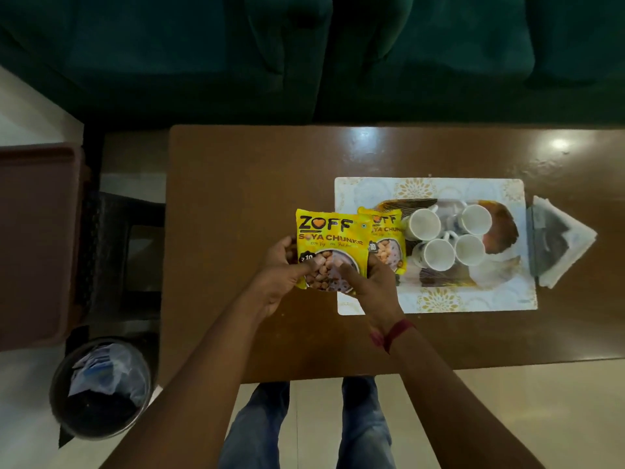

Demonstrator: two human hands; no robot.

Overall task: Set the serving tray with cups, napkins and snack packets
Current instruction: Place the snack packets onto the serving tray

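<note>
A white patterned serving tray (433, 187) lies on the brown table (243, 170). Several white cups (422, 224) stand upright in its middle. One yellow soya chunks packet (389, 238) lies on the tray's left part. A second yellow packet (329, 238) is held up just left of the tray, overlapping the first. My left hand (280, 275) grips its lower left corner and my right hand (375, 286) grips its lower right edge. Folded napkins (558, 242) lie on the table, touching the tray's right edge.
A dark green sofa (304, 55) runs along the table's far side. A dark stool (121, 238) and a brown tray-like surface (33, 238) stand at the left. A round waste bin (101, 387) with paper sits on the floor at lower left.
</note>
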